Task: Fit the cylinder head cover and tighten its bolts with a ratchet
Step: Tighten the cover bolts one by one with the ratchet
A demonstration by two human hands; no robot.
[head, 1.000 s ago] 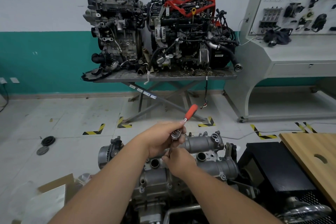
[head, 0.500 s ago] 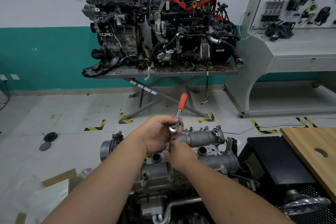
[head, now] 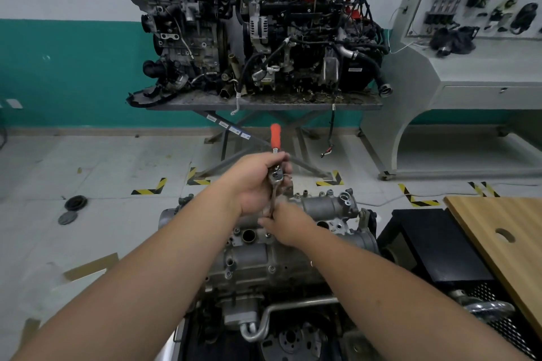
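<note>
The grey aluminium cylinder head cover (head: 258,261) lies on the engine below me, bolts visible along its edges. A ratchet (head: 275,174) with an orange handle (head: 275,135) stands over the cover's far middle, handle pointing away and up. My left hand (head: 252,182) grips the ratchet around its head. My right hand (head: 289,224) pinches the extension shaft below the ratchet head, just above the cover. The socket and the bolt under it are hidden by my right hand.
Two engines (head: 258,29) sit on a scissor-leg steel table (head: 264,104) against the far wall. A grey training console (head: 469,67) stands at right. A wooden board (head: 504,243) and a black stand (head: 434,246) lie close on my right. Cardboard (head: 88,269) lies on the floor at left.
The ratchet handle has swung from pointing up-right to nearly straight away from me, counter-clockwise. Both hands stay on the tool and sit a little higher in the view.
</note>
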